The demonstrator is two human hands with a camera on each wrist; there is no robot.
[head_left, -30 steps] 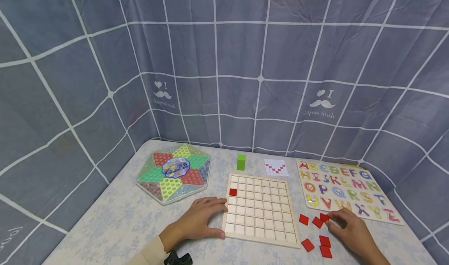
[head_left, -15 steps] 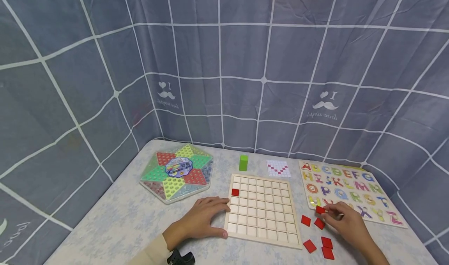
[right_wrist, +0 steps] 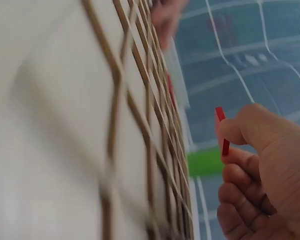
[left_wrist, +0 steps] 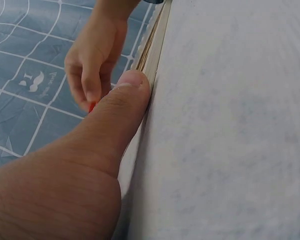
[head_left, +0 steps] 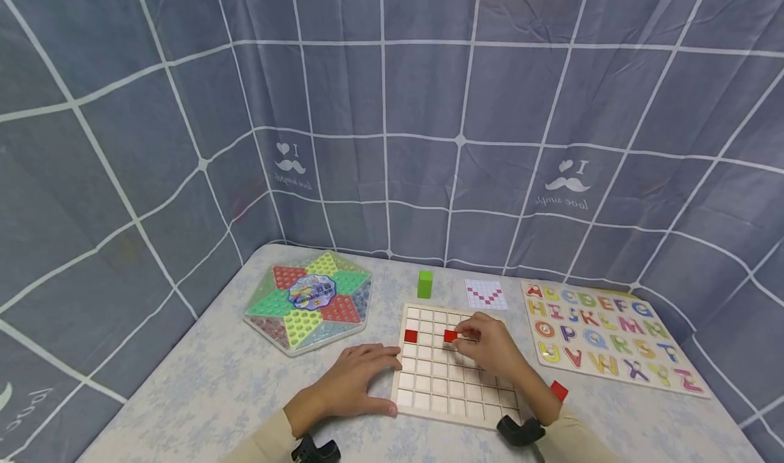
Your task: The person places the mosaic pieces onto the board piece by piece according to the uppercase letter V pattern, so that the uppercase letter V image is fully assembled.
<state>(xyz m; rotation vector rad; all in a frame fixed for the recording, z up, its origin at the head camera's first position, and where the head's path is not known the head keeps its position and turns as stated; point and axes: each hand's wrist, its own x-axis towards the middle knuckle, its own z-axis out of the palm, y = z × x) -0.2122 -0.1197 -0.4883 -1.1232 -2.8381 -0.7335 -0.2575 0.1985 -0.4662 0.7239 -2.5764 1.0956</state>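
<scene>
Two hands work well apart. The right hand [head_left: 490, 347] pinches one red tile [head_left: 450, 336] between thumb and finger, raised over the wooden grid board [head_left: 422, 402] and clear of its cells. The left hand [head_left: 361, 381] has thumb and fingers spread, resting against the left edge of that one board, which lies between the hands toward the middle of the surface [head_left: 202, 381].

Three red tiles can be plainly counted: the pinched one, a seated tile [head_left: 411, 336] in the leftmost column, and a loose tile [head_left: 559, 390] right of the board, partly covered by the right forearm [head_left: 537, 391]. That forearm, its sleeve [head_left: 572, 439] and one of two black wrist devices [head_left: 520, 430] block the board's right side and near right corner; what lies beneath cannot be told.

Farther out, one green block [head_left: 425, 284] and one pattern card [head_left: 486, 294] sit near the surface's far edge. One hexagonal star game [head_left: 269, 304] occupies the far left corner; one alphabet board [head_left: 612, 340] with 26 letters lies along the right edge. A grid-patterned curtain [head_left: 422, 102] hangs behind.
</scene>
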